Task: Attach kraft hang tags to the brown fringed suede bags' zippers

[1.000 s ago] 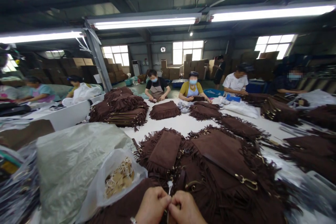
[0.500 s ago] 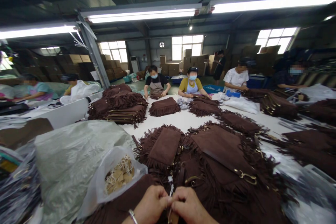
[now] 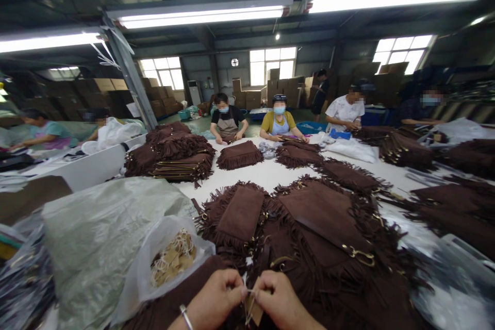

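Observation:
At the bottom centre, my left hand [image 3: 221,294] is closed in a pinch on a thin white string [image 3: 245,279]. Facing it, my right hand [image 3: 279,295] pinches the same string a short way off. A tan card tag [image 3: 256,312] hangs just under my right fingers. Both hands are above dark brown fringed suede bags, and a large bag with a brass clasp [image 3: 361,255] lies beyond my right hand. Left of my hands, a clear plastic bag [image 3: 133,263] holds many tan tags with white strings [image 3: 175,260].
A pale woven sheet [image 3: 100,227] covers the left side. Stacked fringed bags [image 3: 174,152] stand at the far left of the white table [image 3: 266,180]. Co-workers sit across it, one in a mustard top [image 3: 280,121]. Plastic wrapping [image 3: 456,278] lies at the right.
My hands have drawn slightly apart, with string now showing between the fingertips. More of the tan tag shows below. The view has shifted a little.

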### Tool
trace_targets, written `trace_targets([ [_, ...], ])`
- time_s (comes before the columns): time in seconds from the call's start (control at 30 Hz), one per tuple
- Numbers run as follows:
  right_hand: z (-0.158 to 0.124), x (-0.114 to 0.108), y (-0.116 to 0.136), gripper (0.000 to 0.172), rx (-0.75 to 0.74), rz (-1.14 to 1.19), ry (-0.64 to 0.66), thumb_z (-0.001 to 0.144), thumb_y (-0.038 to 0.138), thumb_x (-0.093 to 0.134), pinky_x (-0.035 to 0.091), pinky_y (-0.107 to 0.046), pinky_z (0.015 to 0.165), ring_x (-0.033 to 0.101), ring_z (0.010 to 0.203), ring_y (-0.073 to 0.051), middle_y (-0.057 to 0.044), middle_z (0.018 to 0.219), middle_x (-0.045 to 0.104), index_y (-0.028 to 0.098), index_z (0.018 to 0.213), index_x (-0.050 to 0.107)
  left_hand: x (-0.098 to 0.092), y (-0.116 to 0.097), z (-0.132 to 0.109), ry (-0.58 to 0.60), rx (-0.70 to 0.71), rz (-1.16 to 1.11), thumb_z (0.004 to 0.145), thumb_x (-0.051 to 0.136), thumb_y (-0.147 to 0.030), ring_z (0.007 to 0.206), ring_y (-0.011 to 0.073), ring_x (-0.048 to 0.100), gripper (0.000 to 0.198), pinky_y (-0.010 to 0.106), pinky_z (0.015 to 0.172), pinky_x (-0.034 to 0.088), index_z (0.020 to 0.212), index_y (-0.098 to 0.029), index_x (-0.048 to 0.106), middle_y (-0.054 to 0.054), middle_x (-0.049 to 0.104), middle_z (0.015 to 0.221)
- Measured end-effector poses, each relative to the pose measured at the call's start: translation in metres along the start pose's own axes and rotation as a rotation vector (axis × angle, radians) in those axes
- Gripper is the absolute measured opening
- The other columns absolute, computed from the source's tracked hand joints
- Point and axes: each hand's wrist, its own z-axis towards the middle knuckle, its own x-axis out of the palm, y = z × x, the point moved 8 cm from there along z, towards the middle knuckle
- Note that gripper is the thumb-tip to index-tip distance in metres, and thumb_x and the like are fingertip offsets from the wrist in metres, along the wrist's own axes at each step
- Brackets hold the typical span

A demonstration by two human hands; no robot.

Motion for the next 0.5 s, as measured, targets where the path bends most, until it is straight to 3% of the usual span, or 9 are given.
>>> trace_targets([
  [0.2,0.0,0.003,0.008,0.017,-0.042,-0.092,-0.029,0.068,0.014,0.058,0.036,-0.023,0.059,0.052,0.06,-0.011,0.0,0.06,0.056,0.015,0.053,0.066,0.026,0.009,-0.003,0.216,-0.19,-0.548,0.072,0.06,-0.048,0.034,0.0042,0.022,0.032,0.02,0.037,0.015,0.077,-0.017,0.055,-0.003,0.056,0.054],
  [0.33,-0.002,0.003,0.01,0.018,-0.104,-0.142,0.02,0.071,0.016,0.059,0.037,-0.022,0.059,0.054,0.061,-0.012,0.0,0.061,0.059,0.016,0.056,0.069,0.038,0.013,-0.008,0.408,-0.267,-0.601,0.067,0.061,-0.035,0.03,0.0037,0.02,0.031,0.02,0.033,0.011,0.086,-0.01,0.066,0.0,0.059,0.05],
  [0.4,-0.004,0.004,0.009,0.019,-0.139,-0.156,0.068,0.076,0.019,0.058,0.039,-0.023,0.061,0.057,0.065,-0.013,-0.002,0.065,0.061,0.017,0.062,0.071,0.035,0.016,-0.007,0.411,-0.286,-0.587,0.066,0.062,-0.031,0.03,0.0045,0.024,0.037,0.02,0.032,0.013,0.095,-0.009,0.068,-0.001,0.058,0.048],
  [0.5,-0.009,0.003,0.008,0.018,-0.162,-0.135,0.121,0.077,0.016,0.056,0.045,-0.024,0.074,0.064,0.08,-0.016,-0.003,0.081,0.07,0.02,0.081,0.073,0.025,0.019,-0.001,0.3,-0.249,-0.566,0.072,0.065,-0.045,0.032,0.0045,0.025,0.051,0.018,0.034,0.017,0.109,-0.011,0.066,-0.006,0.05,0.045],
])
